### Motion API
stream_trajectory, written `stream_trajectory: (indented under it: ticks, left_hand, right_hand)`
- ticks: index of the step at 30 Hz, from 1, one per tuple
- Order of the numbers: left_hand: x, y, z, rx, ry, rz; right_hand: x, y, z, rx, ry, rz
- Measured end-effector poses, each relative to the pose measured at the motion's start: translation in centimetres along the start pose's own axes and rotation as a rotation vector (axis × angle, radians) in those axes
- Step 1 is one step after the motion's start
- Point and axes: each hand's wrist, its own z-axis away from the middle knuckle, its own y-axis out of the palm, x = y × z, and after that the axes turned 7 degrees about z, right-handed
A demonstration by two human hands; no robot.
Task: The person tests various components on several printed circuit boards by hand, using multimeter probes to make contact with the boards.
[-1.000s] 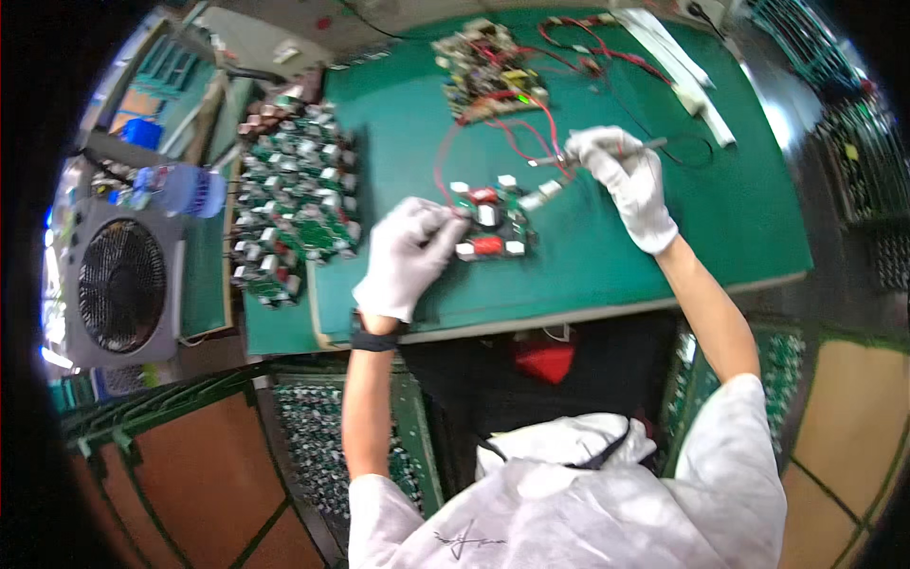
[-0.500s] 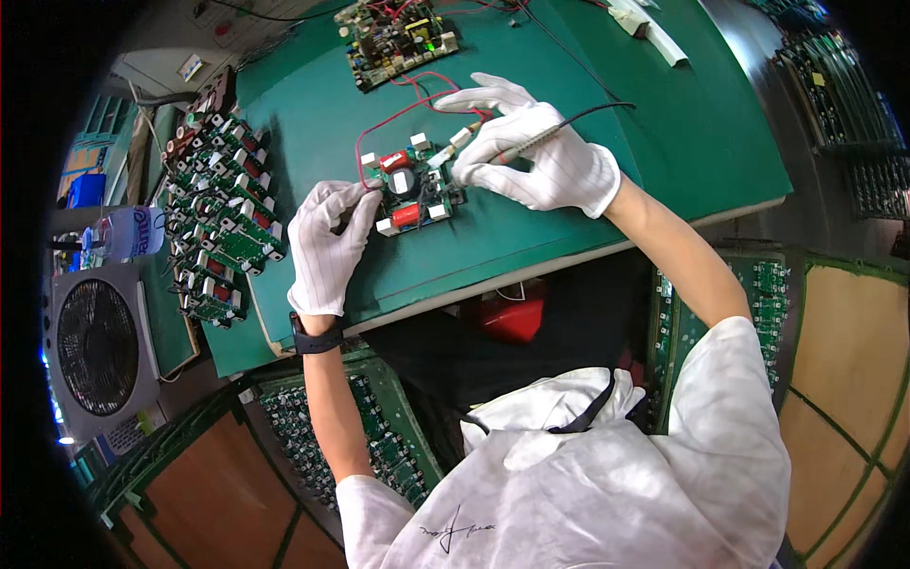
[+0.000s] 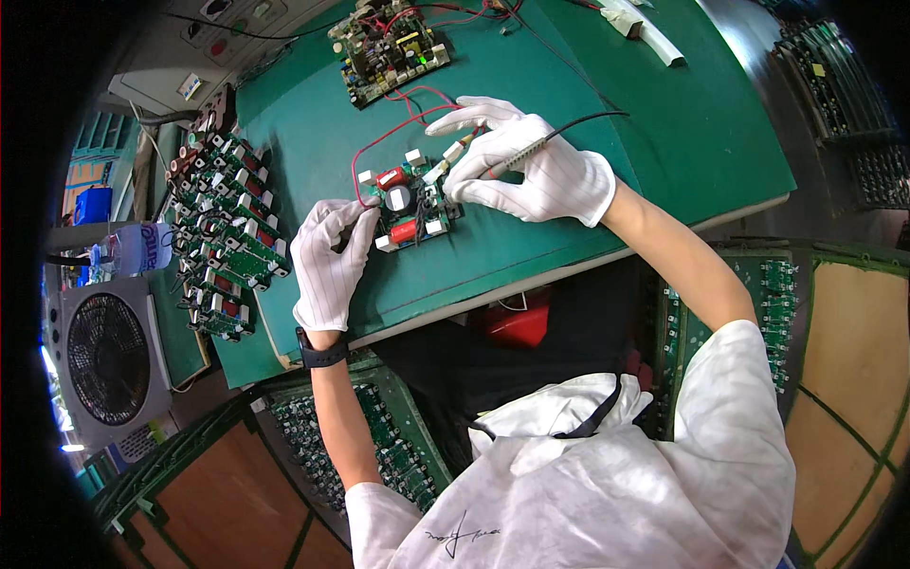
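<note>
A small green circuit board (image 3: 424, 227) lies on the green bench, carrying red cylinders, white connectors and a round black coil (image 3: 399, 198). My left hand (image 3: 332, 248), in a white striped glove, pinches the end of a red wire (image 3: 358, 169) at the board's left edge. In my gloved right hand (image 3: 540, 175) is a grey pen-like test probe (image 3: 517, 159) with a black cable, its tip hidden by the fingers at the board's right side. Beside those fingers, a white plug (image 3: 453, 152) on leads reaches the board's upper right.
A larger populated board (image 3: 391, 52) with a lit green light sits at the back, joined to red wires. Many similar boards (image 3: 232, 223) are stacked at the left. A fan (image 3: 109, 358) stands farther left; trays of boards (image 3: 365, 436) flank my lap.
The whole view has shifted slightly, with the bench contents lower in the picture. Both hands keep their grips and nearly the same places at the board.
</note>
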Motion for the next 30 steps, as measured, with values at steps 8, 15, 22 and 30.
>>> stream_trajectory:
  ticks: [8, 15, 22, 30]
  left_hand:
    - [0.2, 0.1, 0.5, -0.004, 0.033, -0.005]
    - [-0.1, -0.5, 0.0, 0.001, -0.013, 0.152]
    - [0.1, -0.2, 0.1, -0.095, 0.042, 0.178]
    - [0.1, 0.2, 0.7, -0.086, -0.034, 0.097]
  right_hand:
    - [-0.2, 0.0, 0.2, 0.017, -0.037, 0.025]
    - [1.7, -0.9, -1.6, 0.064, 0.139, -0.014]
    - [0.9, -0.6, -1.3, 0.035, 0.08, -0.025]
    - [0.8, -1.2, -6.9, -0.029, 0.222, -0.054]
